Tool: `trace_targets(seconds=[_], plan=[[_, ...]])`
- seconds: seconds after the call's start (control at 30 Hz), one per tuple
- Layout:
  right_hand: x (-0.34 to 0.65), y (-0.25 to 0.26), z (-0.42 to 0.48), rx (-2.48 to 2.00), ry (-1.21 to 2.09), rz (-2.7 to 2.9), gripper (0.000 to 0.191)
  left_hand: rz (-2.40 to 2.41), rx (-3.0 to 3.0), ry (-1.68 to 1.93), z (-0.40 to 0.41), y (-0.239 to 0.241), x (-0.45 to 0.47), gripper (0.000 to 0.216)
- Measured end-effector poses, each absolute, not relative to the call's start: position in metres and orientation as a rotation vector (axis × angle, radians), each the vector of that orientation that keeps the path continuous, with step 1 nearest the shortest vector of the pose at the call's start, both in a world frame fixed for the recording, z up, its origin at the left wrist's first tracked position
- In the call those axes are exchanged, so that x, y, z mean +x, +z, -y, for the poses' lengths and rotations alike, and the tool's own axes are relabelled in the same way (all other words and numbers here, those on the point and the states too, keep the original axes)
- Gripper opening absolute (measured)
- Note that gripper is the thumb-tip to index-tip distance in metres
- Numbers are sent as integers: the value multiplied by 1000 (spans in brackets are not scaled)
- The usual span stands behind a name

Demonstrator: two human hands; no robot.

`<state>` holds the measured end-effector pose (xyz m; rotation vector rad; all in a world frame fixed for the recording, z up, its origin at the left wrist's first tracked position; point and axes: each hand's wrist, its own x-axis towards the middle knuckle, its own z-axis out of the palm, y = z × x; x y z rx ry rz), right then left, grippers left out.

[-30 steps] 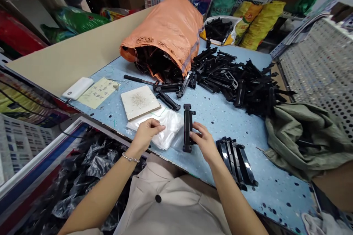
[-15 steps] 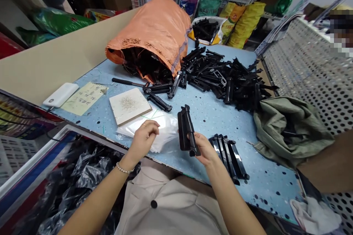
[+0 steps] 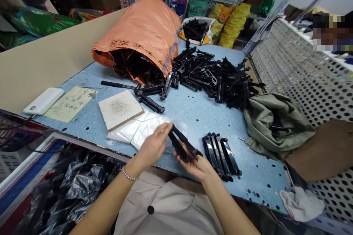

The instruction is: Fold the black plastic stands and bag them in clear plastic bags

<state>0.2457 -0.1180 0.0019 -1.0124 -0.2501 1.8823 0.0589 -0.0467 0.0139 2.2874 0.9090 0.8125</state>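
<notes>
My right hand (image 3: 194, 167) holds long, slim black plastic parts (image 3: 179, 145) above the front edge of the table, fingers wrapped around their lower end. Two long pieces show side by side, with a gap between them. My left hand (image 3: 156, 141) is closed, its fingertips pinched at the upper end of these parts. Below and behind it lies a stack of clear plastic bags (image 3: 142, 126), crossed by a green band. A white square board (image 3: 120, 109) rests partly on the bags. Several similar black parts (image 3: 222, 156) lie in a neat row to the right of my right hand.
An orange woven sack (image 3: 140, 29) spills black parts beside a large heap (image 3: 212, 75). A green-grey cloth bag (image 3: 275, 125) and perforated white panel (image 3: 306, 62) stand right. A handwritten note (image 3: 71, 103) and white power bank (image 3: 44, 101) lie left. Below is a bin of plastic-wrapped parts (image 3: 82, 187).
My right hand has tilted the black parts and brought them left and lower. My left hand has moved right to their upper end. The view has turned slightly right.
</notes>
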Motion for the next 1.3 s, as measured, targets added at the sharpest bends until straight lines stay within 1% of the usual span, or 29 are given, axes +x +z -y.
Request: trace_targets(seconds=[0.07,0.13,0.23,0.37,0.4,0.47,0.53,0.57,0.63,0.7,0.77,0.83,0.87,0.93,1.0,1.03,1.1,1.17,1.2,1.23,1.3], plan=[[240,-4,105,-1060,1740,302,42,-676,2359,738,58,19,62,74],[231,-6,94,-1134,1611,415,44,-583,2327,690,66,25,62,74],[214,-7,88,-1181,1431,569,30,-647,2234,669,70,30,59,69],[196,-11,89,-1165,1349,550,31,-793,2127,769,70,25,52,55],[194,-12,89,-1186,1334,570,30,-843,2120,782,70,23,52,57],[194,-14,87,-1256,1269,679,27,-940,2175,754,67,19,51,74],[197,-14,86,-1347,1187,867,25,-1021,2241,699,63,17,52,87],[199,-14,87,-1397,1147,992,24,-1048,2248,671,60,16,51,87],[203,-11,89,-1512,1028,1303,23,-1074,2212,628,54,13,51,81],[207,-5,95,-1579,830,1652,21,-1058,2169,603,49,9,50,80],[212,5,100,-1535,617,1955,20,-964,2155,592,44,5,50,81],[218,19,104,-1396,543,2124,22,-808,2135,605,42,4,50,74],[222,26,105,-1309,587,2156,22,-740,2110,628,41,6,49,67],[232,37,103,-1144,791,2140,22,-701,2033,704,43,17,40,49],[241,41,98,-1112,983,2061,25,-806,1957,768,49,36,14,36],[244,40,94,-1184,1004,2034,25,-887,1933,765,55,47,-5,32],[248,30,87,-1455,876,2051,29,-1044,1919,662,72,67,-54,30],[245,15,80,-1694,675,2171,44,-1150,1873,505,94,72,-109,25],[241,8,77,-1761,612,2248,45,-1251,1807,364,107,67,-134,23],[237,2,74,-1802,586,2308,38,-1352,1716,197,121,58,-157,23],[230,-7,70,-1847,626,2305,15,-1632,1539,-29,155,29,-192,21]])
